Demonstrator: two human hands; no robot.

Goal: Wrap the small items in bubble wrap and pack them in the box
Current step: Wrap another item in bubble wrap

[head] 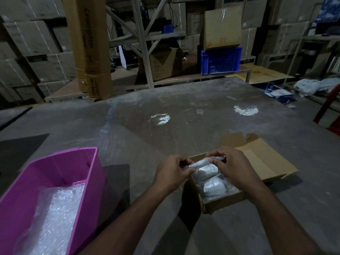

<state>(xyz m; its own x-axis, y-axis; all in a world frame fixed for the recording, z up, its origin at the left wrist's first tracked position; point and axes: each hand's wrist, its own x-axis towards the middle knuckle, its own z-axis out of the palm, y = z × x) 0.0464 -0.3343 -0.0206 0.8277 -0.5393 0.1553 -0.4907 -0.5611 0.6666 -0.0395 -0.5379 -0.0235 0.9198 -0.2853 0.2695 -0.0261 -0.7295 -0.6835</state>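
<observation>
A small open cardboard box (223,202) sits on the grey table, its flap (263,159) folded out to the right. Inside lie two bubble-wrapped items (213,185) side by side. Above the box's far end, both hands hold a third bubble-wrapped bundle (202,163). My left hand (172,172) pinches its left end. My right hand (232,165) curls over its right end, hiding much of it.
A pink plastic bin (55,172) stands at the near left with bubble wrap (55,218) in it. The grey table (165,116) stretches ahead. Behind it are metal shelving, a tall cardboard carton (92,52), a blue crate (220,59) and stacked boxes.
</observation>
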